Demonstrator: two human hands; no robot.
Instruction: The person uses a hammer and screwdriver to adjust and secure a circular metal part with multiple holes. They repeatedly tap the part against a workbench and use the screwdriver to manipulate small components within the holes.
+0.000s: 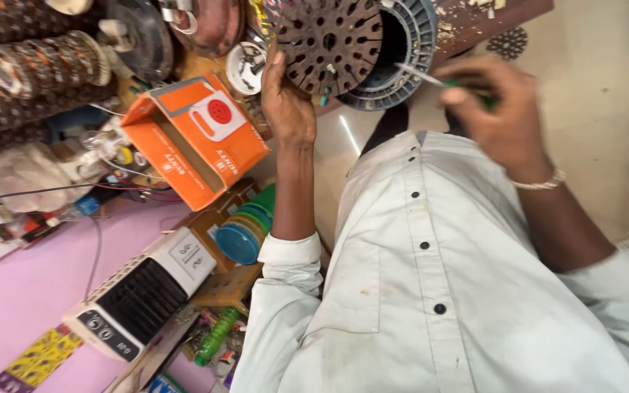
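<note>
My left hand grips the left edge of a round dark metal stator core with many holes and slots. It rests against a grey ribbed round housing at the top of the head view. My right hand, blurred, is shut on a green-handled screwdriver whose thin metal shaft points left toward the core and housing. A metal bracelet circles my right wrist. My white buttoned shirt fills the lower right.
An open orange cardboard box lies left of my left hand. Wound coils are stacked at the top left. A white and black electrical unit, a stack of blue lids, a green bottle and wires crowd the pink surface.
</note>
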